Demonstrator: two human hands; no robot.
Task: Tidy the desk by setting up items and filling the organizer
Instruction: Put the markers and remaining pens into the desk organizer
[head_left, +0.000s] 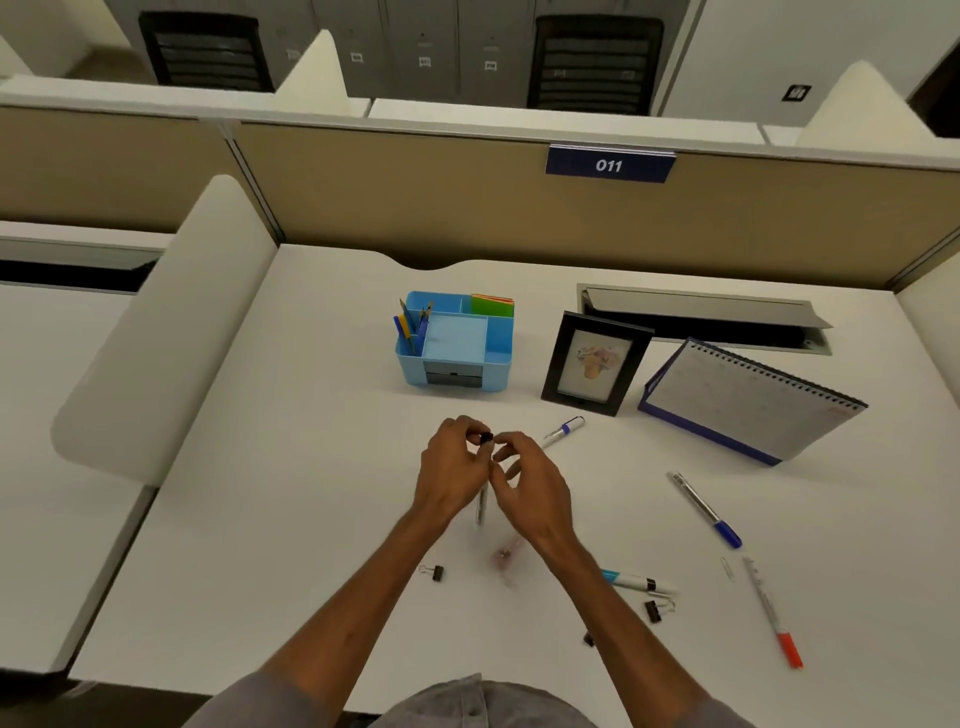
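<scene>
Above the middle of the desk, my left hand (451, 467) pinches a small black binder clip (486, 438) at its fingertips. My right hand (530, 486) has curled fingers that pinch the same clip from the right. The blue organizer (498, 358) stands behind the hands, apart from them; it holds several pens (410, 327) on its left and green and orange sticky notes (492, 305) at its back right. A pen (481, 506) shows between my wrists, partly hidden.
A framed picture (595, 364) and a spiral desk calendar (753, 400) stand at the right. Loose on the desk are a white-blue pen (563, 430), a blue-capped pen (706, 509), a red-capped pen (774, 613), a marker (636, 581), two binder clips (434, 572) (657, 610) and a paper clip (727, 568).
</scene>
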